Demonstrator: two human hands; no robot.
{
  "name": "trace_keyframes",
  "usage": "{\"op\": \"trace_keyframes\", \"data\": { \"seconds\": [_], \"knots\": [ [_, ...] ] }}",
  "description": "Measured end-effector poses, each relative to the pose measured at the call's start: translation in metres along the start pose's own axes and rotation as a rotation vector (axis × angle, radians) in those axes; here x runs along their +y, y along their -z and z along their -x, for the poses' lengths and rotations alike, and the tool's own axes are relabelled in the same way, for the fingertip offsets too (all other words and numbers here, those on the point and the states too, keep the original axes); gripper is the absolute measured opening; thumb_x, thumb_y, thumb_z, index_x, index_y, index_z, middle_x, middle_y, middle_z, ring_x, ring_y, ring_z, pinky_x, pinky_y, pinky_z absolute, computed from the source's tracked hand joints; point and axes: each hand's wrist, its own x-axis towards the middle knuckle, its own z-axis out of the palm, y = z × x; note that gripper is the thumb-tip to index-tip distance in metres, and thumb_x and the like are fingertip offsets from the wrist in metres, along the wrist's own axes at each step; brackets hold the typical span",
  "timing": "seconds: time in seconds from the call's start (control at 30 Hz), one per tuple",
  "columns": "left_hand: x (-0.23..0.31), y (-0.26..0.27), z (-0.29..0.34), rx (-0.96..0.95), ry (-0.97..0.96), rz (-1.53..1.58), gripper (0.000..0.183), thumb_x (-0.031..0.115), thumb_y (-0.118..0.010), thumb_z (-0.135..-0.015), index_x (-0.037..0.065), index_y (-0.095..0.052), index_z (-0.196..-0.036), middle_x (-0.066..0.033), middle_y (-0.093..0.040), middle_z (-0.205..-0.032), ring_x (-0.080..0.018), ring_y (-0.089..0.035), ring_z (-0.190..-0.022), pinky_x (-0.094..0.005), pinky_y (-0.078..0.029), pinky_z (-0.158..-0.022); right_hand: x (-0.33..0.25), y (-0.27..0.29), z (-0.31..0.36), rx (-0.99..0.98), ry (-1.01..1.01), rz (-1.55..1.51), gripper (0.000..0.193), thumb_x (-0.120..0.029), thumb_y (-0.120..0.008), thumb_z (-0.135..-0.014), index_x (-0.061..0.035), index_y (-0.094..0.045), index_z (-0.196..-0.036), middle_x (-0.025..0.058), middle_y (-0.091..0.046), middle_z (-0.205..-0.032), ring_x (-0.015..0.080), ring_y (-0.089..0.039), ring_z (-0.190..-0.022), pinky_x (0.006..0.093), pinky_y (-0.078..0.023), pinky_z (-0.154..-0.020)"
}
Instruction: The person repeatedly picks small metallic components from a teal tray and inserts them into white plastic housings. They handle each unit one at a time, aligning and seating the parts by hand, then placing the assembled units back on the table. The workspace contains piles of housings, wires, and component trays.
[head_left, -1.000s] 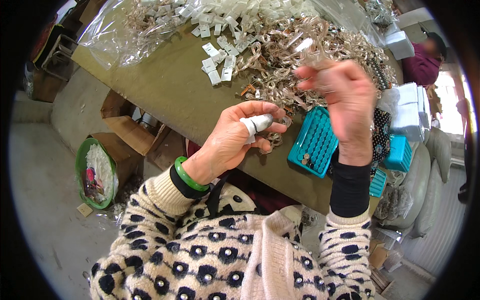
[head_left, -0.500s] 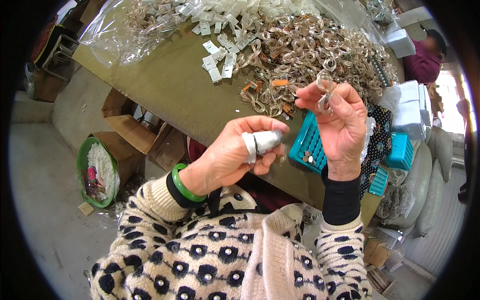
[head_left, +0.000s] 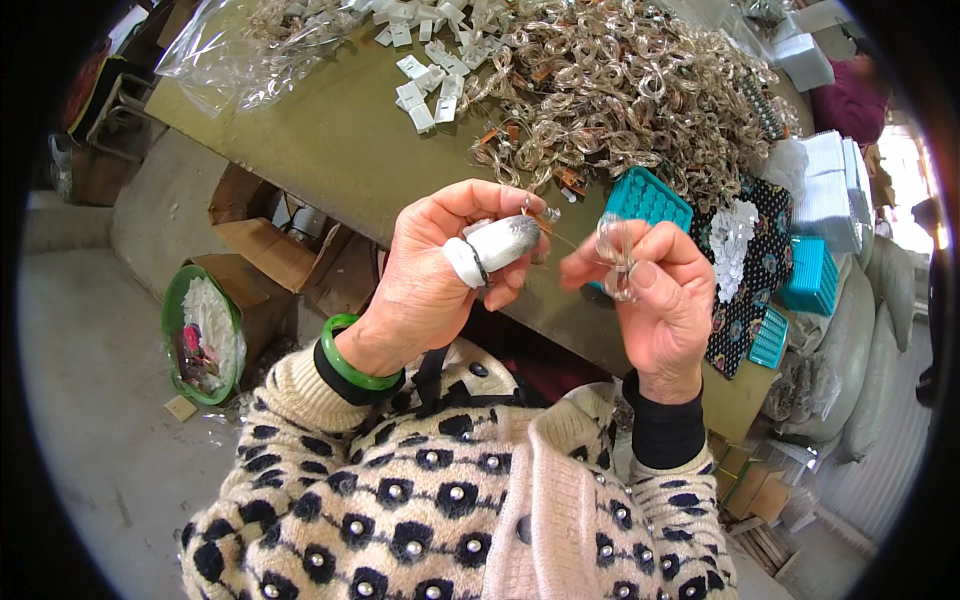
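We hold both hands up in front of our chest, above the near edge of the olive worktop (head_left: 330, 150); our left hand (head_left: 440, 270) is curled narrow, its forefinger wrapped in a white tape guard (head_left: 495, 248) greyed at the tip, and between that finger and the thumb we pinch a small metal piece (head_left: 543, 215) with a thin wire running toward the other hand; our right hand (head_left: 660, 300) is closed on a clear ring (head_left: 612, 250), gripped between thumb and fingertips, just beside the left hand's tip; whether wire and ring touch we cannot tell; a green bangle (head_left: 350, 370) sits on our left wrist over a dark cuff; farther back on the worktop lies a big heap of clear and brownish rings (head_left: 640, 90), with small white tags (head_left: 425, 85) scattered to its left and a clear plastic bag (head_left: 250, 50) at the far left corner; a teal tray (head_left: 650, 200) lies behind our right hand; down on the floor to our left stand a green bin (head_left: 185, 340) and open cardboard boxes (head_left: 270, 250).
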Motion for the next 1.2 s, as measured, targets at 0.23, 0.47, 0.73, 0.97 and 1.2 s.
{"op": "trace_keyframes", "data": {
  "seconds": [0.23,0.47,0.73,0.97,1.2],
  "knots": [
    [-0.015,-0.006,0.004,0.010,-0.007,-0.028,0.025,0.008,-0.065,-0.092,-0.002,-0.060,-0.115,-0.0133,-0.068,-0.096,-0.0108,-0.062,-0.065,-0.0204,-0.045,-0.047,-0.002,-0.026,0.007,0.115,0.549,1.413,0.040,-0.001,-0.072,-0.074,0.0035,-0.060,-0.112,0.0172,-0.063,-0.110,0.0345,-0.061,-0.105,0.0417,-0.047,-0.092],
    [-0.024,-0.002,0.011,-0.025,0.007,0.004,0.021,0.013,-0.063,-0.094,0.002,-0.059,-0.111,-0.0083,-0.063,-0.092,-0.0115,-0.056,-0.067,-0.0207,-0.042,-0.047,0.024,-0.029,0.009,0.221,0.219,0.976,0.023,-0.001,-0.073,-0.082,-0.0016,-0.064,-0.103,0.0081,-0.066,-0.079,0.0142,-0.064,-0.067,0.0267,-0.049,-0.059],
    [-0.019,0.012,0.016,-0.119,0.218,0.301,0.016,0.018,-0.062,-0.097,0.005,-0.059,-0.106,-0.0078,-0.063,-0.085,-0.0120,-0.055,-0.062,-0.0217,-0.036,-0.046,0.017,-0.028,0.012,0.122,0.113,0.968,0.008,0.002,-0.071,-0.083,-0.0005,-0.067,-0.089,0.0039,-0.063,-0.072,0.0072,-0.054,-0.057,0.0226,-0.042,-0.051],
    [-0.025,0.021,0.014,-0.266,0.275,0.353,0.026,0.026,-0.066,-0.094,0.004,-0.057,-0.103,-0.0112,-0.064,-0.087,-0.0123,-0.054,-0.060,-0.0212,-0.036,-0.046,0.015,-0.023,0.011,0.130,-0.083,0.577,0.003,0.002,-0.067,-0.086,-0.0006,-0.065,-0.088,-0.0044,-0.063,-0.081,0.0003,-0.049,-0.063,0.0192,-0.041,-0.056],
    [-0.032,0.024,0.013,-0.276,0.369,0.492,0.025,0.027,-0.061,-0.093,0.004,-0.056,-0.100,-0.0121,-0.060,-0.080,-0.0138,-0.049,-0.055,-0.0241,-0.037,-0.045,0.024,-0.018,0.007,0.146,-0.260,0.012,0.009,0.006,-0.056,-0.083,-0.0010,-0.060,-0.084,0.0020,-0.062,-0.086,0.0064,-0.055,-0.070,0.0206,-0.045,-0.062]
  ]
}}
